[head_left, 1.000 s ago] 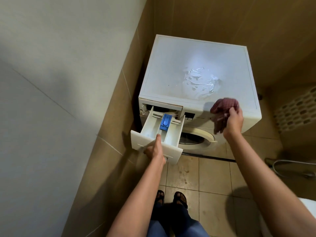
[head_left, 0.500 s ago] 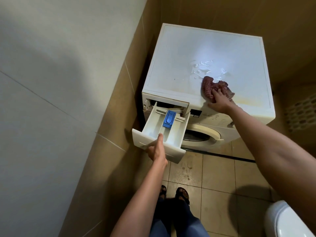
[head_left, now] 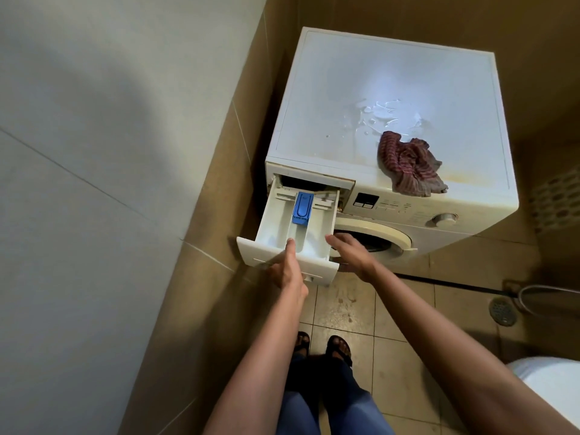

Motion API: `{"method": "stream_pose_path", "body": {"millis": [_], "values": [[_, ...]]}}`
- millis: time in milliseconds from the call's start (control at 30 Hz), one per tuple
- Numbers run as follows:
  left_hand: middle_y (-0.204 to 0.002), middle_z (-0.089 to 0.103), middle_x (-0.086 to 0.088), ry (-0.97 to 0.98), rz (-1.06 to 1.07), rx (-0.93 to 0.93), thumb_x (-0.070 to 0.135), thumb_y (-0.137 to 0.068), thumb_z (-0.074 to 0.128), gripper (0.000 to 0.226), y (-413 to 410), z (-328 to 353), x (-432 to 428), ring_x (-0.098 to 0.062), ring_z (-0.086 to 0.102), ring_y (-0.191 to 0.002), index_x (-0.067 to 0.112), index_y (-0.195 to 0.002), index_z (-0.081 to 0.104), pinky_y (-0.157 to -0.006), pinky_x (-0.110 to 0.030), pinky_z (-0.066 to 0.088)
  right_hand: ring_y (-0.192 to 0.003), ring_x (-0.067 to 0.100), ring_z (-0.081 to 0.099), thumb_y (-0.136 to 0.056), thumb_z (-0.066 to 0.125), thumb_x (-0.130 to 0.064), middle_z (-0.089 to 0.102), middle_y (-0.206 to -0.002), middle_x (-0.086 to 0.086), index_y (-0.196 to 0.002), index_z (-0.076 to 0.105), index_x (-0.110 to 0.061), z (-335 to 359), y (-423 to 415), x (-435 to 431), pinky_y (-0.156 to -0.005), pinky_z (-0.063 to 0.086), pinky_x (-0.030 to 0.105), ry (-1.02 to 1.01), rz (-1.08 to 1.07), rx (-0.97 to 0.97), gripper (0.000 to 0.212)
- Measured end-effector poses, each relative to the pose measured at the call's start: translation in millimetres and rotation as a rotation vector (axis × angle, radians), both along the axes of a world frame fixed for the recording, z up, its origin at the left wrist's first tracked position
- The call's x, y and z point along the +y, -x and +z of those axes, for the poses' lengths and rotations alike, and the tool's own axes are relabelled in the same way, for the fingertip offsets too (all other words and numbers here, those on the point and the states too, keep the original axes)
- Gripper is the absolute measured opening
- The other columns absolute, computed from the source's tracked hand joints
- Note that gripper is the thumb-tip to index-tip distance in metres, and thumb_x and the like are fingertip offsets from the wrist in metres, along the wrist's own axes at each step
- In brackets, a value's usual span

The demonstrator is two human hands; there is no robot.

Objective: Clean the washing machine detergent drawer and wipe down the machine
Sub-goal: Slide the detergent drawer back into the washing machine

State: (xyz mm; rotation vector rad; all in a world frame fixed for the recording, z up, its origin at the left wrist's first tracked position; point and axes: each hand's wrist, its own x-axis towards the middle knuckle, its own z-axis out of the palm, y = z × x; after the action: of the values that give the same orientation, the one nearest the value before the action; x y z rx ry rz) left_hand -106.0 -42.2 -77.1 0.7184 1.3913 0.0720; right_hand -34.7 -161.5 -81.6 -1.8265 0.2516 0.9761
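Note:
The white washing machine [head_left: 329, 89] stands in the corner, with a puddle of water [head_left: 387, 114] on its top. Its white detergent drawer [head_left: 276, 221] is pulled far out at the front left and has a blue insert [head_left: 303, 208] in the middle compartment. My left hand [head_left: 287, 271] grips the drawer's front panel, thumb over the rim. My right hand [head_left: 350, 251] is open, its fingertips at the drawer's right front corner. A crumpled red striped cloth [head_left: 411, 164] lies on the machine's top near the front right, apart from both hands.
A tiled wall runs close along the left of the machine. The control panel with a dial [head_left: 444, 218] and the round door [head_left: 376, 238] face me. A floor drain [head_left: 502, 310] and a hose [head_left: 546, 291] lie at right, a white toilet [head_left: 549, 384] at bottom right.
My right hand has let go of the cloth on the machine's top and come down to the drawer's right front corner. My left hand stays on the drawer front.

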Motion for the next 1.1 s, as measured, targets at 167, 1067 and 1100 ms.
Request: {"method": "stream_pose_path", "body": {"millis": [167, 1067, 1100], "values": [[-0.120, 0.059, -0.010, -0.016, 0.013, -0.022, 0.036, -0.079, 0.076, 0.072, 4, -6, -2, -0.026, 0.061, -0.099, 0.016, -0.137, 0.039, -0.088, -0.047, 0.056, -0.101, 0.023, 0.060, -0.089, 0.063, -0.018, 0.054, -0.130, 0.010, -0.143, 0.034, -0.015, -6, 0, 14, -0.067, 0.054, 0.033, -0.026, -0.103, 0.030, 0.061], [-0.112, 0.058, -0.010, -0.002, -0.080, -0.001, 0.045, -0.074, 0.078, 0.072, -10, -22, -3, -0.022, 0.060, -0.096, 0.016, -0.127, 0.039, -0.088, -0.042, 0.056, -0.106, 0.028, 0.062, -0.083, 0.052, 0.008, 0.064, -0.122, 0.011, -0.133, 0.053, -0.014, -31, -5, 20, -0.086, 0.055, 0.046, -0.048, -0.268, -0.173, 0.055], [-0.112, 0.058, -0.009, -0.008, -0.078, -0.004, 0.045, -0.074, 0.078, 0.071, -9, -23, -2, -0.022, 0.060, -0.095, 0.016, -0.125, 0.039, -0.089, -0.042, 0.055, -0.106, 0.027, 0.063, -0.083, 0.052, 0.008, 0.064, -0.121, 0.010, -0.133, 0.054, -0.014, -31, -4, 21, -0.087, 0.055, 0.047, -0.048, -0.283, -0.174, 0.054]]}}
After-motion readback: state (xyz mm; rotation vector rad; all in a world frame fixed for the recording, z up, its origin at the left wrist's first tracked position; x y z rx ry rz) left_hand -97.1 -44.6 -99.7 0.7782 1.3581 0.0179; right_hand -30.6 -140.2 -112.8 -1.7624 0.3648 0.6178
